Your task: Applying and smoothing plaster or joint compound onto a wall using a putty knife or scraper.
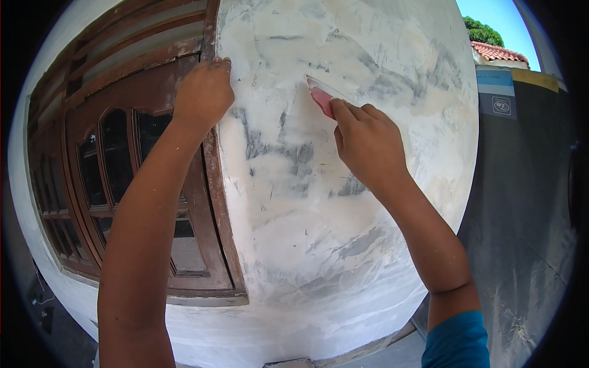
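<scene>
My right hand (368, 138) is closed on a pink putty scraper (322, 98), its thin pale edge lying at the plastered wall. The wall (319, 239) is mottled white, cream and grey with patchy filler. To the left, my left hand (202, 92) has its fingers curled on the brown wooden window frame (221, 214) where it meets the wall; the fingertips are mostly hidden.
Paneled wooden shutters with dark glass (107, 159) fill the left side. At right stands a large dark sheet panel (521, 202) with blue and yellow top strips. Behind it show a red tiled roof (497, 52) and tree leaves (481, 30). A ledge (288, 362) is at the bottom.
</scene>
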Action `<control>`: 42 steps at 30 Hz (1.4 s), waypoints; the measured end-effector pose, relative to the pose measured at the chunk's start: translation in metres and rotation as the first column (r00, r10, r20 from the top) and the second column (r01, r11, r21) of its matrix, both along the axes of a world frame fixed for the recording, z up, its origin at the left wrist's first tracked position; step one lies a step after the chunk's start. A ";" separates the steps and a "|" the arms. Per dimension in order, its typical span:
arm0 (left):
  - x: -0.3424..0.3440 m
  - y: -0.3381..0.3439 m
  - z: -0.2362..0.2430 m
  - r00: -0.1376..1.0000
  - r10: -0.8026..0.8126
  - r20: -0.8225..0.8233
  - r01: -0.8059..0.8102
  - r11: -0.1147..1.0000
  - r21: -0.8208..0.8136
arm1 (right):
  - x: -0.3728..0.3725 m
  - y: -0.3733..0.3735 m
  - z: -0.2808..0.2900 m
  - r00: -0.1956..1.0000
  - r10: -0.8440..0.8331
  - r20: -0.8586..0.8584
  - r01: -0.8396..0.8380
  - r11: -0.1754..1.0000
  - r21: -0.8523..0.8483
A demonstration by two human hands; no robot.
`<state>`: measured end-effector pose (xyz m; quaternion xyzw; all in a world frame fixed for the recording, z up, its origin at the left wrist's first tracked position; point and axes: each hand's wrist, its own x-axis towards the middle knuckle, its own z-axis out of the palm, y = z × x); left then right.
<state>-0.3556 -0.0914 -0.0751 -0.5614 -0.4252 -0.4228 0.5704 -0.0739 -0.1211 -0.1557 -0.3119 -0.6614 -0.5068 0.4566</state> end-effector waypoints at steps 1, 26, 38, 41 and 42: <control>-0.003 0.001 -0.001 1.000 -0.009 -0.024 0.010 0.999 0.042 | 0.009 0.005 0.022 0.997 -0.034 -0.071 0.038 0.998 0.052; 0.003 0.006 0.002 0.995 -0.060 -0.079 0.068 0.992 0.106 | -0.022 0.050 -0.054 0.936 -0.215 0.279 0.141 0.955 0.262; 0.017 -0.002 0.005 0.998 -0.057 -0.016 0.057 0.998 -0.001 | 0.046 0.056 0.051 0.986 -0.143 -0.089 0.166 0.918 0.359; 0.007 -0.005 0.001 0.999 -0.044 -0.021 0.044 0.999 0.020 | 0.018 0.066 -0.013 0.979 -0.196 0.051 0.178 0.953 0.244; 0.005 -0.003 0.000 0.999 -0.039 -0.017 0.039 0.999 0.018 | 0.006 0.061 -0.045 0.977 -0.182 0.115 0.148 0.956 0.253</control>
